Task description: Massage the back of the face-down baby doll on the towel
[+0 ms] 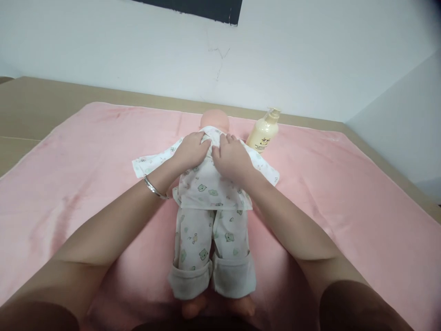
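Note:
A doll with a bald pink head (pixel 215 120) lies stretched out on a pink blanket, its head at the far end. It wears a white printed shirt (pixel 215 191) and white printed trousers (pixel 229 234) with wide turned-up cuffs. My left hand (pixel 193 149) rests on the upper left of the shirt, below the neck. Beside it, my right hand (pixel 232 156) lies on the upper right, fingers forward and apart. Both hands look open, touching the cloth, with a narrow gap between the thumbs. The doll's face is not visible.
A pale yellow pump bottle (pixel 263 133) leans or lies on the blanket just right of the doll's head. The pink blanket (pixel 103 133) covers much of a tan surface (pixel 51 94). Behind stands a white wall (pixel 138 50) with a dark panel (pixel 206 8) at the top.

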Demonstrator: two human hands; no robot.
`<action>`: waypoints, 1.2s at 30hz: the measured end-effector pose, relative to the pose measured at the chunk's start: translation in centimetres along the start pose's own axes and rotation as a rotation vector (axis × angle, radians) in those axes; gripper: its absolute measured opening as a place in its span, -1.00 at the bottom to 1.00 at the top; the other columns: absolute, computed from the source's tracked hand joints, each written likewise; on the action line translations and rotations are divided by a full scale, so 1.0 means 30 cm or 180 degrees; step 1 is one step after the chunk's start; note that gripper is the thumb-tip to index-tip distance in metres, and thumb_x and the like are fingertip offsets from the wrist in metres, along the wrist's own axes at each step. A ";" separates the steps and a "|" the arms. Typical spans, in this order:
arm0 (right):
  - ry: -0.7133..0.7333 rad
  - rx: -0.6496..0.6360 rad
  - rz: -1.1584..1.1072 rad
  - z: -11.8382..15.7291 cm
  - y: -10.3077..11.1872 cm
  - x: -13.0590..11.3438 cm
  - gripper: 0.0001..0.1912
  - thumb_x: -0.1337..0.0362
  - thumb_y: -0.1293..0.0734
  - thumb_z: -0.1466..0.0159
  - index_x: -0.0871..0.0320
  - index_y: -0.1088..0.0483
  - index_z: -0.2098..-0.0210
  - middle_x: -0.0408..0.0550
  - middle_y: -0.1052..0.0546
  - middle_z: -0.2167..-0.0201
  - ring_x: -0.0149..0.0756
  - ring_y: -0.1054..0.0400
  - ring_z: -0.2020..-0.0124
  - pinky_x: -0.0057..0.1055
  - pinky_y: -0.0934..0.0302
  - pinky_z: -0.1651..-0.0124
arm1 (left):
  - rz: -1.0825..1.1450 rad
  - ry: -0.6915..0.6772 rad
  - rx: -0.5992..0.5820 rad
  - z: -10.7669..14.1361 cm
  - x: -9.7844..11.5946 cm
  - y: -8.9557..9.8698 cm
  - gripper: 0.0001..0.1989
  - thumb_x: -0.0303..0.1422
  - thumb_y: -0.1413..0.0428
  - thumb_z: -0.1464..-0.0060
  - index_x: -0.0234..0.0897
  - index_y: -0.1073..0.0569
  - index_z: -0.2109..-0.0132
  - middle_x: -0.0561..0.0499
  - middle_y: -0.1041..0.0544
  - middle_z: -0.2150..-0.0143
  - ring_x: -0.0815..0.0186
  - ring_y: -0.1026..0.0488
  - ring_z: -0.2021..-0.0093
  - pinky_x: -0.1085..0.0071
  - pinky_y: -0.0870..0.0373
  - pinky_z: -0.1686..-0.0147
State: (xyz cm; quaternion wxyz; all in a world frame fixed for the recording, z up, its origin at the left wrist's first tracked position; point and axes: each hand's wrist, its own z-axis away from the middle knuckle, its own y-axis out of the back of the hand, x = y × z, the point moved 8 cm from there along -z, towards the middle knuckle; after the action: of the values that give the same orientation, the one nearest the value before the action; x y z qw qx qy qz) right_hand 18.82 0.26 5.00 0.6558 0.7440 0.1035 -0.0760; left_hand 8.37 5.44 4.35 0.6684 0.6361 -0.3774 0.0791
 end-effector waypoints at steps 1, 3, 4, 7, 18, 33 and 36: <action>0.0077 0.0013 0.0102 0.021 0.003 -0.028 -0.34 0.20 -0.05 -0.44 0.61 -0.15 -0.35 0.54 -0.25 -0.35 0.25 -0.11 -0.42 0.09 0.00 -0.44 | 0.0086 -0.0005 0.0015 -0.006 -0.004 0.005 -0.64 -0.26 0.14 -0.30 -0.32 -0.49 0.05 -0.23 -0.58 -0.06 0.05 -0.49 -0.09 0.12 -0.39 -0.19; 0.0206 0.0035 0.0147 0.042 0.010 -0.063 -0.35 0.22 -0.05 -0.44 0.63 -0.14 -0.35 0.55 -0.23 -0.37 0.23 -0.08 -0.44 0.06 0.02 -0.45 | 0.0136 -0.0013 0.0051 -0.008 -0.008 0.004 -0.61 -0.25 0.18 -0.31 -0.31 -0.49 0.06 -0.23 -0.59 -0.03 0.05 -0.51 -0.04 0.10 -0.41 -0.16; 0.0231 0.0036 0.0087 0.040 0.013 -0.063 -0.37 0.23 -0.03 -0.44 0.60 -0.18 -0.33 0.52 -0.25 -0.36 0.20 -0.10 -0.43 0.05 0.00 -0.45 | 0.0063 0.0003 0.0071 -0.003 -0.006 -0.001 -0.60 -0.25 0.19 -0.32 -0.33 -0.49 0.05 -0.25 -0.59 -0.03 0.03 -0.51 -0.04 0.07 -0.41 -0.16; 0.0061 -0.0020 -0.0269 -0.010 0.016 0.000 -0.43 0.23 0.02 -0.45 0.46 -0.32 -0.23 0.40 -0.38 -0.29 0.12 -0.24 -0.34 0.02 -0.11 -0.38 | -0.0438 -0.0051 0.0260 0.040 0.026 -0.017 -0.56 -0.29 0.19 -0.32 -0.45 -0.46 -0.07 -0.38 -0.53 -0.12 -0.06 -0.44 -0.17 -0.03 -0.32 -0.27; 0.0115 0.0138 0.0528 0.032 0.035 -0.051 -0.48 0.24 -0.04 -0.45 0.52 -0.37 -0.13 0.46 -0.50 -0.10 0.20 -0.37 -0.18 0.00 -0.22 -0.25 | -0.0154 -0.0014 0.0089 0.000 -0.015 -0.009 -0.60 -0.27 0.14 -0.29 -0.35 -0.51 -0.02 -0.25 -0.58 -0.09 0.01 -0.47 -0.14 0.09 -0.37 -0.23; -0.0251 -0.0240 -0.0312 -0.048 -0.015 0.064 -0.27 0.03 -0.05 -0.46 0.49 -0.12 -0.40 0.40 -0.14 -0.44 0.22 0.02 -0.49 0.05 0.11 -0.49 | -0.0221 0.0074 0.0276 0.006 -0.025 -0.011 -0.50 -0.22 0.17 -0.35 -0.42 -0.46 -0.17 -0.26 -0.53 -0.20 0.01 -0.42 -0.23 0.07 -0.31 -0.28; -0.0232 -0.0390 -0.0495 -0.045 -0.009 0.069 -0.26 -0.01 -0.07 -0.45 0.44 -0.12 -0.41 0.34 -0.13 -0.46 0.20 0.04 -0.50 0.03 0.09 -0.48 | -0.0522 0.0116 0.0229 0.030 0.007 -0.003 -0.53 -0.25 0.19 -0.37 -0.43 -0.47 -0.12 -0.28 -0.56 -0.11 0.00 -0.46 -0.15 0.09 -0.37 -0.21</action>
State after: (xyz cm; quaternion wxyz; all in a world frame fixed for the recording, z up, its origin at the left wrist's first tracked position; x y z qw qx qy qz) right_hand 20.72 1.74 4.39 0.6955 0.6889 0.1414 -0.1472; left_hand 8.19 4.53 4.31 0.6561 0.6869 -0.3087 0.0491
